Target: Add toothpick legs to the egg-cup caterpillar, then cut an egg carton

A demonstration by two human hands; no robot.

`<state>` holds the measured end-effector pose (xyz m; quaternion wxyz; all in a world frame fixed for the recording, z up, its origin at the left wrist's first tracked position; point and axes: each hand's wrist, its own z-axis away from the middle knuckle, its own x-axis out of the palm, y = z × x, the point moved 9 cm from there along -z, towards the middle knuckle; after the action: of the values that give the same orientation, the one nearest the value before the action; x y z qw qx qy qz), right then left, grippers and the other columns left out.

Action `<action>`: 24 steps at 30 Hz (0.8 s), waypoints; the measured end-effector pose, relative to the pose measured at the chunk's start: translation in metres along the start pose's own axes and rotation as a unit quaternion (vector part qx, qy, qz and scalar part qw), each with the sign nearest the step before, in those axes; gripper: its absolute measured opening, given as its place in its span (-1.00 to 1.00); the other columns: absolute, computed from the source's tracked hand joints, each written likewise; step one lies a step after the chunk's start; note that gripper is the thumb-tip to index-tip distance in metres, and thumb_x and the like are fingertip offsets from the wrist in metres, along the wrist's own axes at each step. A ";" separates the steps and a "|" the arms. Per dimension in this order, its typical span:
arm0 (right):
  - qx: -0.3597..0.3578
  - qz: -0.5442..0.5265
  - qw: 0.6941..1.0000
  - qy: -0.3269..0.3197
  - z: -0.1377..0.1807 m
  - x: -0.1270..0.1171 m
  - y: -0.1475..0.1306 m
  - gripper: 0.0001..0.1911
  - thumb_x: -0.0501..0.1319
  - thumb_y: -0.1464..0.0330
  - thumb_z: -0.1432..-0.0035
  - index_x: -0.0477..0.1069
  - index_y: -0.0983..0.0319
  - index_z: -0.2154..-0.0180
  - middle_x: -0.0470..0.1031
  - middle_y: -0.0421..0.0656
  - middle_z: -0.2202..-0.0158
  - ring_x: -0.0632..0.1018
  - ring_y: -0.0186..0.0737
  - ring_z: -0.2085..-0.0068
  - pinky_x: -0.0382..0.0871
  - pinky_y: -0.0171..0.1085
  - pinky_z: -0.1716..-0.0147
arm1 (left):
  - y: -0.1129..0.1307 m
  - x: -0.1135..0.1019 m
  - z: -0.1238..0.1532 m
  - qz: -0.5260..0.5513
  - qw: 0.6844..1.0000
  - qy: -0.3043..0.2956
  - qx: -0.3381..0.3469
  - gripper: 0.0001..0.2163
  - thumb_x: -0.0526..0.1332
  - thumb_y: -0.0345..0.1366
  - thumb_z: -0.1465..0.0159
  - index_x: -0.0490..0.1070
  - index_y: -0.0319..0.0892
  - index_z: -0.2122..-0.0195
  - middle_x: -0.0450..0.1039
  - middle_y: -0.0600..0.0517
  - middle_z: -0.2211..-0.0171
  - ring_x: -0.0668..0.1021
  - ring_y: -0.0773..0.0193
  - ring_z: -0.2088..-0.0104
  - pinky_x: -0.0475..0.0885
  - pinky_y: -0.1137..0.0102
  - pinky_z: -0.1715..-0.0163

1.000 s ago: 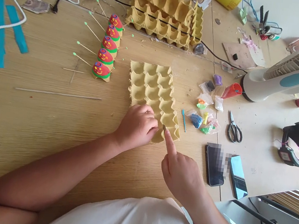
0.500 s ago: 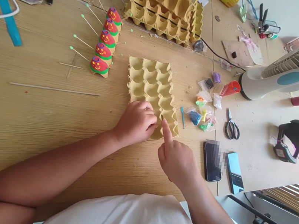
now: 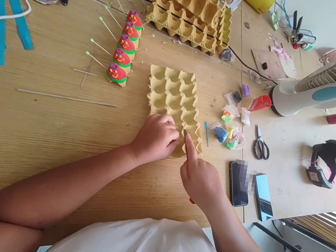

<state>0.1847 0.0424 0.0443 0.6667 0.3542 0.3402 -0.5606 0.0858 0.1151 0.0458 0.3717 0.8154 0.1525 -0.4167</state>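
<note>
A yellow egg tray piece [image 3: 173, 93] lies flat on the wooden table [image 3: 45, 124]. My left hand [image 3: 156, 137] is curled and presses on the tray's near corner. My right hand [image 3: 199, 179] grips a small knife with a red end; its index finger lies along the blade, and the blade tip sits in the tray's near edge beside my left hand. A row of several red painted cones with green bands and stick antennae [image 3: 124, 50] stands left of the tray.
Stacked egg trays [image 3: 187, 15] lie at the back. Small bags of coloured clay [image 3: 230, 122], scissors [image 3: 260, 144], two phones [image 3: 251, 189], a red cup [image 3: 261, 102] and a white fan [image 3: 325, 88] sit to the right. A long thin stick [image 3: 65, 97] and blue paper strips [image 3: 0, 25] lie left.
My right hand has shifted slightly along the tray's near edge; the red knife end now shows under the palm. My left hand has stayed on the tray corner.
</note>
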 end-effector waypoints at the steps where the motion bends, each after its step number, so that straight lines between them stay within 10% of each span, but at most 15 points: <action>1: -0.001 -0.004 1.000 -0.003 0.002 0.002 0.001 -0.25 -0.08 0.38 -0.37 -0.34 0.28 -0.47 0.60 -0.20 0.44 0.62 -0.14 0.41 0.19 -0.25 0.53 | 0.000 0.000 0.000 0.002 1.000 -0.001 -0.001 -0.82 0.25 -0.35 -0.25 0.47 -0.13 0.52 0.52 0.05 0.49 0.52 0.09 0.12 0.31 0.15 0.17; 24: -0.010 0.012 1.000 0.013 0.036 0.012 0.002 -0.24 -0.04 0.42 -0.35 -0.31 0.34 -0.47 0.56 -0.23 0.50 0.53 -0.22 0.52 0.04 -0.25 0.58 | -0.001 0.000 0.001 0.008 1.000 -0.006 -0.020 -0.83 0.26 -0.34 -0.25 0.51 -0.11 0.50 0.55 0.04 0.47 0.51 0.07 0.11 0.32 0.14 0.14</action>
<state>0.1901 0.0060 0.0527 0.6728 0.3587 0.3501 -0.5441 0.0844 0.1155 0.0451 0.3925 0.8065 0.1519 -0.4153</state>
